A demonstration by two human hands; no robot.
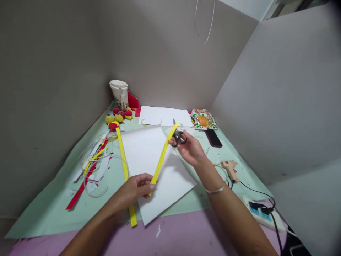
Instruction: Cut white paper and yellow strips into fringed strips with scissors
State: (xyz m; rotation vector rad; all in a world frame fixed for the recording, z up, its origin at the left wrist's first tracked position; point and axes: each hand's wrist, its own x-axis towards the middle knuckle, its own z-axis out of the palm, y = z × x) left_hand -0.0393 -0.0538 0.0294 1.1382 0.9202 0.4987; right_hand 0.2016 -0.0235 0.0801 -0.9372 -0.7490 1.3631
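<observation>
A yellow ridged strip [160,161] slants up over the white sheet, its near end pinched in my left hand [138,187]. My right hand [192,149] is closed on black-handled scissors [182,138], whose blades point away and upward. The strip's far end curls over in front of the scissors, close to my right fingers; I cannot tell whether they grip it too. Beneath both hands lies white paper [141,149]. A second yellow strip [122,151] runs along the paper's left side, passing partly out of sight behind my left hand.
Paper scraps, a red strip [78,197] and loops of cord lie left. Several red-and-yellow balls [118,118] sit before a white cup [118,93]. Rightward are a food packet [204,120], a phone [213,138], a glue gun [230,169] and a power strip [262,215] with black cables.
</observation>
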